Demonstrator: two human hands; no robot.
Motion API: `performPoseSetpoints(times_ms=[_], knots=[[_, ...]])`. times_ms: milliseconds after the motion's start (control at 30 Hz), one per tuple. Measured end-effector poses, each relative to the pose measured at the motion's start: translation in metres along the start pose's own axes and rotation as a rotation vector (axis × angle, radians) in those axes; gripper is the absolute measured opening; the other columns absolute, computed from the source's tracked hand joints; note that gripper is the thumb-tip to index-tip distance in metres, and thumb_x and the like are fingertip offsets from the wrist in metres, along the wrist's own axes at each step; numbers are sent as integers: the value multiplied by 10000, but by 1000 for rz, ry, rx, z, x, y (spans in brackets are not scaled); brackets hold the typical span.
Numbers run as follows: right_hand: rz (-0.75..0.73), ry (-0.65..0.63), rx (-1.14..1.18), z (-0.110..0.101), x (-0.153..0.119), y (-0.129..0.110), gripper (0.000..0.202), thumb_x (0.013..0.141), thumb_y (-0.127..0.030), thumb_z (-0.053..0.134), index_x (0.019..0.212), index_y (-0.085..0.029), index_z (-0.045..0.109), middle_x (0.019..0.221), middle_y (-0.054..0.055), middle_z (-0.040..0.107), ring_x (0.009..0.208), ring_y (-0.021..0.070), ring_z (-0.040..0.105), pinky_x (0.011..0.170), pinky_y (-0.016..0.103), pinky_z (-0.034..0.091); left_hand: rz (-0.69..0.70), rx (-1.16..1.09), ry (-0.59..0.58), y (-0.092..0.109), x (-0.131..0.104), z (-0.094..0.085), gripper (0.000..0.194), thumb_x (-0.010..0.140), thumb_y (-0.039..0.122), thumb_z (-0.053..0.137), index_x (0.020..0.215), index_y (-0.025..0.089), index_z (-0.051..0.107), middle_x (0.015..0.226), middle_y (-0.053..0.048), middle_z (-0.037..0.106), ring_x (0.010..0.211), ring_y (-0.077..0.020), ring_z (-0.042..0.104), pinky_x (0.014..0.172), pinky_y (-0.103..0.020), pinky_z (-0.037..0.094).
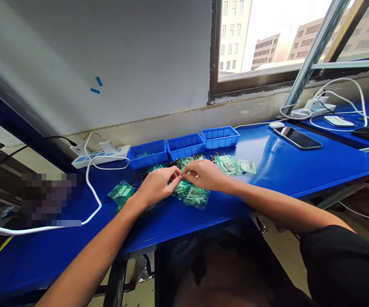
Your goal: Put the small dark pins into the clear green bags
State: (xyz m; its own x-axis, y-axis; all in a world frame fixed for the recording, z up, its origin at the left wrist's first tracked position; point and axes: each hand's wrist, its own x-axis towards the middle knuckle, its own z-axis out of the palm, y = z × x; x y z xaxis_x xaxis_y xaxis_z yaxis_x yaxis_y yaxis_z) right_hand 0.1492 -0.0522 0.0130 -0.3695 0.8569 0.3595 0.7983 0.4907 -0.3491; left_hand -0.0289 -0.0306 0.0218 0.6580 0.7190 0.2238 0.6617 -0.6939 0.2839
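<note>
Left hand (157, 185) and right hand (207, 175) meet over blue tabletop (264, 166), both pinched near-closed, thumb to fingers, on one small part (182, 174) at the fingertips; too tiny to identify. Part sits just above green-tinted plastic bags (196, 197), more bags lying to either side. Small dark pieces (137, 179) loose near left hand. Three blue plastic bins (186, 147) in a row behind, along wall (133, 59). Smartphone (298, 137) well off right.
</note>
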Motion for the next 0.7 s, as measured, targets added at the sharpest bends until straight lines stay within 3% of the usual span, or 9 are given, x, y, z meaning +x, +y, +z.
performPoseSetpoints(times_ms=[200, 367, 700], knots=[[-22, 24, 25, -2, 0, 0, 119, 806, -183, 568, 873, -173, 666, 658, -10, 576, 618, 105, 486, 576, 207, 277, 6, 13, 0, 0, 0, 1, 257, 860, 371, 416, 852, 178, 585, 708, -10, 652, 573, -133, 555, 532, -222, 349], [-48, -27, 17, -2, -1, 0, 130, 815, -151, 543, 880, -172, 654, 682, -1, 592, 633, 112, 501, 572, 209, 268, 19, 21, -17, -1, 0, 2, 271, 870, 367, 401, 864, 176, 592, 718, -19, 659, 594, -141, 571, 539, -224, 351], [4, -44, -15, -1, -1, -1, 147, 867, -193, 484, 928, -167, 615, 767, 33, 657, 712, 146, 568, 578, 222, 268, 30, 1, 7, -1, 0, 2, 293, 868, 377, 390, 948, 189, 600, 718, -11, 668, 599, -146, 587, 540, -228, 361]])
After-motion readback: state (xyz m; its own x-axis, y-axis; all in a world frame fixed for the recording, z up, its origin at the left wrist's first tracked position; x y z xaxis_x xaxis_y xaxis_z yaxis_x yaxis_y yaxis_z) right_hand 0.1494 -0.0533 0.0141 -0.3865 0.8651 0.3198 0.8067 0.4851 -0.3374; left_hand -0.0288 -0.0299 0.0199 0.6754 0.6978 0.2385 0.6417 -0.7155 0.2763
